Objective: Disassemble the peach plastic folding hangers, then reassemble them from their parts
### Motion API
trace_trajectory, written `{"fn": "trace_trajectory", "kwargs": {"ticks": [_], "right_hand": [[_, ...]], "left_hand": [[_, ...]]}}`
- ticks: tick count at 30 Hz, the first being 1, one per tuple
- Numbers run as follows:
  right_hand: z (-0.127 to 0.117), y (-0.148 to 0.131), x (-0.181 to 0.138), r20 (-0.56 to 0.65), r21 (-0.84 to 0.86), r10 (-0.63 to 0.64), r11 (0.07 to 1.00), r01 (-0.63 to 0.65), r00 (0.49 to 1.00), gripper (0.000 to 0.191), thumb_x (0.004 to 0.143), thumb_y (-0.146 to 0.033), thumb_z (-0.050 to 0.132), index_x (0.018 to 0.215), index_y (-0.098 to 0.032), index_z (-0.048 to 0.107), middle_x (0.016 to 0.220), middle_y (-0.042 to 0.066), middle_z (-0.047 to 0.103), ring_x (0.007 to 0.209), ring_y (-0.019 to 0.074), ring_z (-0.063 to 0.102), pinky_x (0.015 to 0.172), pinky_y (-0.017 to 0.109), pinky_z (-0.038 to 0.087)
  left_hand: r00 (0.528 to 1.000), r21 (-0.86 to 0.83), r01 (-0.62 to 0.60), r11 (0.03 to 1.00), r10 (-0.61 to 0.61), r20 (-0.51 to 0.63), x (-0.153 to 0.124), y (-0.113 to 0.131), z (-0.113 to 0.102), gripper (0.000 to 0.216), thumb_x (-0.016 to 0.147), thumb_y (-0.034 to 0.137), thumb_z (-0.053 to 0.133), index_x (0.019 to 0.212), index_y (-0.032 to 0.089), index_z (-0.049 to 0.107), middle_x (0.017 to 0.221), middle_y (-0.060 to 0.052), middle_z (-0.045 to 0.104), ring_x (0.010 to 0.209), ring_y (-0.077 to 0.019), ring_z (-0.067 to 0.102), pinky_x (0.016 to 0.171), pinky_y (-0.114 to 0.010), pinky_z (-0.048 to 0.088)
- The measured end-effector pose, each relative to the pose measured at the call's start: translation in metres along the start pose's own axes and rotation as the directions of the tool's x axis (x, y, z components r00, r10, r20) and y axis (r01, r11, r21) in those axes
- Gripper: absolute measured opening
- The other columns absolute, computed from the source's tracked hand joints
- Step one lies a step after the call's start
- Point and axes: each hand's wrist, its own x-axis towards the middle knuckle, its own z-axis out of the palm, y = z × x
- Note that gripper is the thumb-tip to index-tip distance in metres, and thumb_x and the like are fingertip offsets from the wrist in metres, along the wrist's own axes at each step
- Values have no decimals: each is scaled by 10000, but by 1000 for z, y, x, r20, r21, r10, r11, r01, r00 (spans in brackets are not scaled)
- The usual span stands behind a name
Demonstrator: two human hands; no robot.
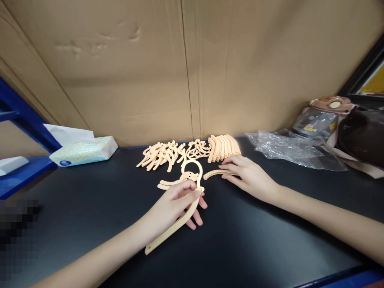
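My left hand point(177, 202) is closed, with thumb and fingers pinching a beige hanger hook point(200, 170) where it meets a long curved hanger arm point(171, 233). The hook's open loop points away from me, and the arm slants down to the left, its holed end near my forearm. To the right, my right hand point(246, 175) grips a second curved hanger arm point(215, 173) between thumb and fingers, low over the black table. The two held arms are apart. Short curved pieces point(168, 183) lie just beyond my left hand, partly hidden by it.
At the back of the table point(258, 248) lie a loose pile of short curved pieces point(160, 154), several hooks point(198, 149) and a neat row of hanger arms point(223, 147). A tissue pack point(87, 152) stands left. Clear plastic wrap point(295, 148), a bottle point(318, 118) and a dark bag point(364, 134) are right.
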Motion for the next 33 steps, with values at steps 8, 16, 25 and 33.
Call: {"fn": "trace_trajectory", "kwargs": {"ticks": [8, 16, 25, 33], "right_hand": [[-2, -12, 1, 18, 12, 49, 999, -50, 999, 172, 948, -229, 398, 918, -188, 563, 910, 65, 622, 858, 200, 566, 777, 363, 450], [-3, -17, -4, 43, 103, -70, 993, 65, 997, 234, 964, -178, 271, 996, -178, 503, 850, 61, 589, 753, 166, 541, 678, 296, 437], [-6, -26, -6, 67, 31, -237, 971, 235, 969, 268, 962, -359, 394, 1013, -176, 582, 759, 29, 603, 679, 137, 535, 625, 255, 374], [-5, -26, -6, 35, -78, -352, 932, 353, 935, 290, 964, -328, 396, 1084, -175, 612, 764, 16, 589, 675, 134, 483, 636, 257, 359]], "left_hand": [[999, -21, -40, 999, 39, -21, 1, -4, -1, 236, 886, 344, 491, 1027, 157, 521, 903, -37, 597, 571, -109, 627, 497, -245, 558], [999, -112, -41, 993, 41, -3, 0, -5, -1, 233, 896, 311, 487, 1075, 166, 524, 704, 40, 523, 480, -89, 573, 446, -228, 533], [997, -50, -47, 998, 44, -70, 1, -6, 2, 283, 886, 417, 496, 914, 146, 575, 659, 24, 523, 555, -92, 555, 438, -174, 494], [994, -31, -34, 999, 31, -102, 2, -6, 0, 356, 821, 491, 540, 775, 140, 578, 734, 10, 530, 465, -76, 523, 309, -150, 411]]}}
